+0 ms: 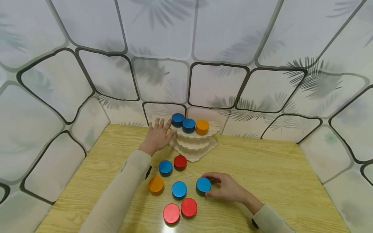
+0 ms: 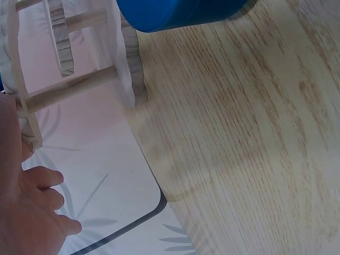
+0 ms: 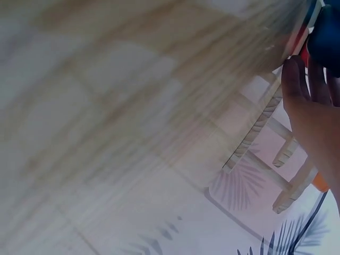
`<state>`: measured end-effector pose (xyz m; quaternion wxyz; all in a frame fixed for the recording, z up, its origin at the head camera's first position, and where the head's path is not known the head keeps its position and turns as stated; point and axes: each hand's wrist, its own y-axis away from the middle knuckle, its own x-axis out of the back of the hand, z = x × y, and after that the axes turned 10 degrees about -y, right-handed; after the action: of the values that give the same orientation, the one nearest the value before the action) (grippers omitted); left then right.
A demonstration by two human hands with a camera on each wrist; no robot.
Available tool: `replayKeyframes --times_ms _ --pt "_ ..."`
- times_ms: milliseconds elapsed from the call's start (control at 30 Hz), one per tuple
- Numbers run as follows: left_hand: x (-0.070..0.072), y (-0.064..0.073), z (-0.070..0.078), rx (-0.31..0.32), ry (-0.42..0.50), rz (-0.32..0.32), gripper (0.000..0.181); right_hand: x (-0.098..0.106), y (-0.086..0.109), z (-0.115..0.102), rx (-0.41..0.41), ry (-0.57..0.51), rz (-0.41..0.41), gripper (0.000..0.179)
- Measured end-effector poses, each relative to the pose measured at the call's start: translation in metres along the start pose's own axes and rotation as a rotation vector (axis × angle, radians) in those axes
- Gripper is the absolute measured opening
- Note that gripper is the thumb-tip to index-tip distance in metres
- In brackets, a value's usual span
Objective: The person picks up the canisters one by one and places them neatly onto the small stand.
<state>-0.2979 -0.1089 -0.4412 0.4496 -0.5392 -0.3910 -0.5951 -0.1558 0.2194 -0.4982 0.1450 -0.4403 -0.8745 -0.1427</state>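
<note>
Pinched between the thumb and fingers of my right hand [image 1: 225, 187] is a round blue tin [image 1: 203, 184], just over or on the table; which one I cannot tell. My left hand [image 1: 157, 136], fingers spread, rests at the left edge of a scalloped wooden tiered stand [image 1: 193, 152]. On the stand's top tier sit two blue tins [image 1: 188, 125] and an orange tin [image 1: 202, 127]. In the left wrist view, the left hand [image 2: 32, 207] lies against the stand's upper tier [image 2: 24, 114]. The right wrist view shows the right hand [image 3: 313, 117] at the dark blue tin [image 3: 326, 40].
On the wooden table [image 1: 256, 165] left of the right hand stand several more tins: a blue one [image 1: 165, 167], a red one [image 1: 180, 162], an orange one [image 1: 156, 185], another blue one [image 1: 179, 189] and two red ones [image 1: 188, 207] nearest me. A patterned cloth wall [image 1: 218, 84] rises behind.
</note>
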Motion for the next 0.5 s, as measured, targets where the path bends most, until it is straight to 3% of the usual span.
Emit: replayKeyframes --times_ms 500 --pt "0.002 0.002 0.000 0.001 0.006 -0.010 0.072 0.023 -0.009 -0.007 0.129 -0.051 0.157 0.057"
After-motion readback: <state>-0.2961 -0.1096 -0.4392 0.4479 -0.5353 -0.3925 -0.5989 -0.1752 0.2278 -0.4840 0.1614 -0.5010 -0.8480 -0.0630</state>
